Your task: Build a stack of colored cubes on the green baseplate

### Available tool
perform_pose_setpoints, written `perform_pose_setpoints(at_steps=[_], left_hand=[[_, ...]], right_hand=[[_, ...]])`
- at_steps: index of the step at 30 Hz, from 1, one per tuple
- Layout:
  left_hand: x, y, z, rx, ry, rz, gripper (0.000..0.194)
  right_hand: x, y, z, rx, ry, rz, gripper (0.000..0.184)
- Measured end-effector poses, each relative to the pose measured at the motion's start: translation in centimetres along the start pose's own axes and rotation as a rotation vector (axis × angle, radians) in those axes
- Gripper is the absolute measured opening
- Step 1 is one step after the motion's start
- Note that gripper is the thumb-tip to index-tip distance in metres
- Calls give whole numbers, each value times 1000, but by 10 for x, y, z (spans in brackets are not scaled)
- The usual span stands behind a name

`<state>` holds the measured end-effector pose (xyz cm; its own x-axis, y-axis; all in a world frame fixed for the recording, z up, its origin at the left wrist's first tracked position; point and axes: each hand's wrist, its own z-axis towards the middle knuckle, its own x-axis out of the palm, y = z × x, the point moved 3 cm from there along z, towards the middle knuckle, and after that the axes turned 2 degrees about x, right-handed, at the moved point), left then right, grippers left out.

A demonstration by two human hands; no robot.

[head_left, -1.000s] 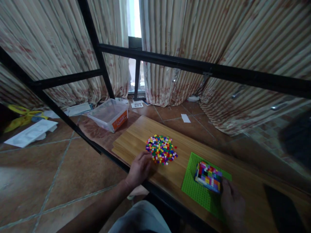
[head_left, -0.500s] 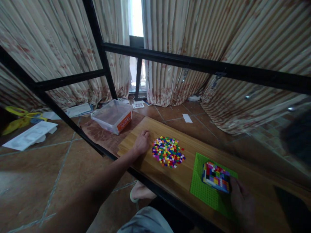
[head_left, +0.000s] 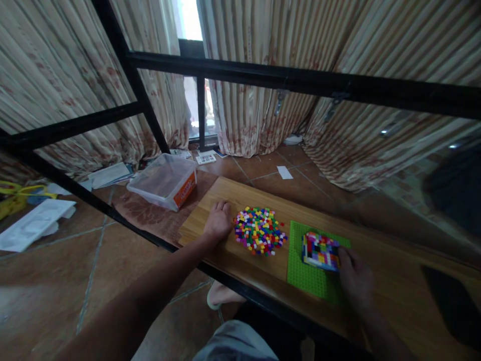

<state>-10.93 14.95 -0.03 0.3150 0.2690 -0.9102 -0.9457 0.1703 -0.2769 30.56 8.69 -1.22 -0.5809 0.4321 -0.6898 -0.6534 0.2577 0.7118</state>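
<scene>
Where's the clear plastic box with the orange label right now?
In the head view, the plastic box sits left of the wooden board, on the reddish mat, near the foot of the curtains.

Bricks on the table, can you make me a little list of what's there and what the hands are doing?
left hand: beside the pile
right hand: gripping the block
pile: loose bricks, many colours
block: many colours, over the green plate
box: see-through, orange label, on the mat
</scene>
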Motion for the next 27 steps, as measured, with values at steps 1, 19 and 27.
perform_pose_setpoints(at_steps=[1,19,27], left_hand=[[0,0,0,-1,-2,-2,36],[0,6,2,23,-49,-35,29],[-1,3,3,-3,-41,-13,30]], right_hand=[[3,4,-1,-9,8,18,59],[2,13,-11,-82,56,68,59],[-18,21,-16,-116,-43,22,51]])
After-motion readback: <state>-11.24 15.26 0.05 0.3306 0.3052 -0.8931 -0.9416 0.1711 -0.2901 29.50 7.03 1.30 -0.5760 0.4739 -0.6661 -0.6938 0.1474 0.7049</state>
